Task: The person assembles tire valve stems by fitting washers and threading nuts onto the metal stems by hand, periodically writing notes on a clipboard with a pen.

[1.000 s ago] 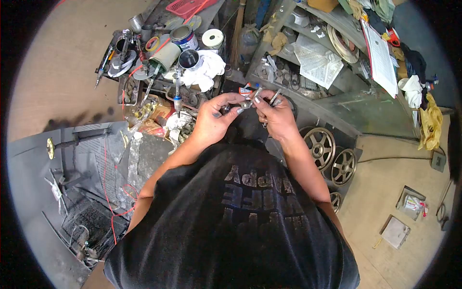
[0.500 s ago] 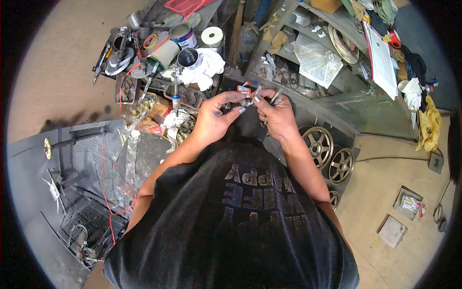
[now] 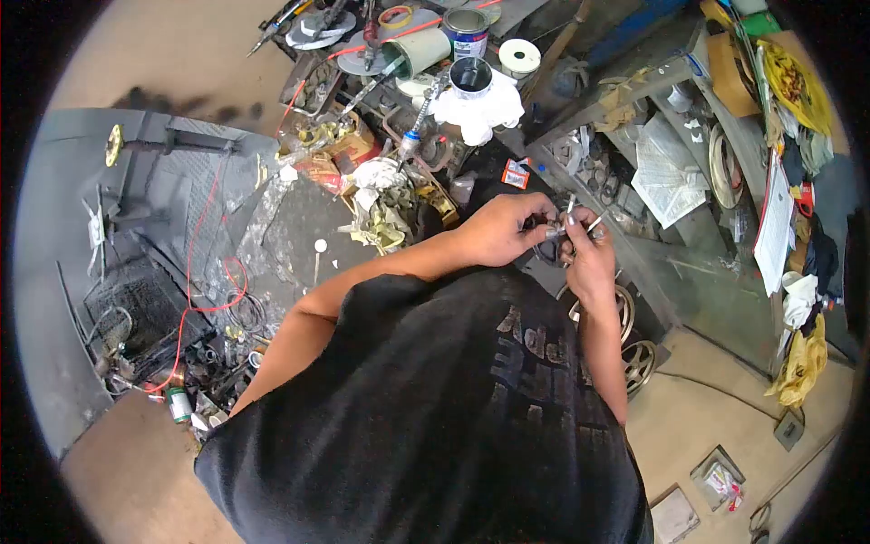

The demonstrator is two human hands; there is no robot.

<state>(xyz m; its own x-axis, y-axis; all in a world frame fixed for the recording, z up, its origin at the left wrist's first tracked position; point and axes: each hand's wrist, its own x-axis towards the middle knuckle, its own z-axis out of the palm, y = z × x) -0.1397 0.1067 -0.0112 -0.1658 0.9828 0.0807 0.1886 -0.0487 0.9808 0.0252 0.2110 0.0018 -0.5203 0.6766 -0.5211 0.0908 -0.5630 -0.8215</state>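
Observation:
My left hand (image 3: 509, 228) is closed, thumb and fingers pinched on a small metal part (image 3: 554, 232) at the right of centre. Facing it, my right hand (image 3: 589, 257) has its fingers curled round slim silvery metal pieces (image 3: 594, 223), one of them sticking up between the fingers. The fingertips of both hands nearly meet at the small part, whose exact shape is too small to tell. Just above the hands lies a small red and white box (image 3: 517, 173) on a dark surface.
A bench at the top holds a paint can (image 3: 466, 34), a dark cup (image 3: 470, 78), a white cloth (image 3: 489, 111) and a tape roll (image 3: 519, 57). Crumpled masking paper (image 3: 381, 222) lies left of the hands. Shelves with papers (image 3: 669, 172) stand right, wheels (image 3: 638, 364) below.
The view has turned and shifted, so the bench and both hands sit further right. My hands remain together at the small metal part, and the red and white box now shows clear of them.

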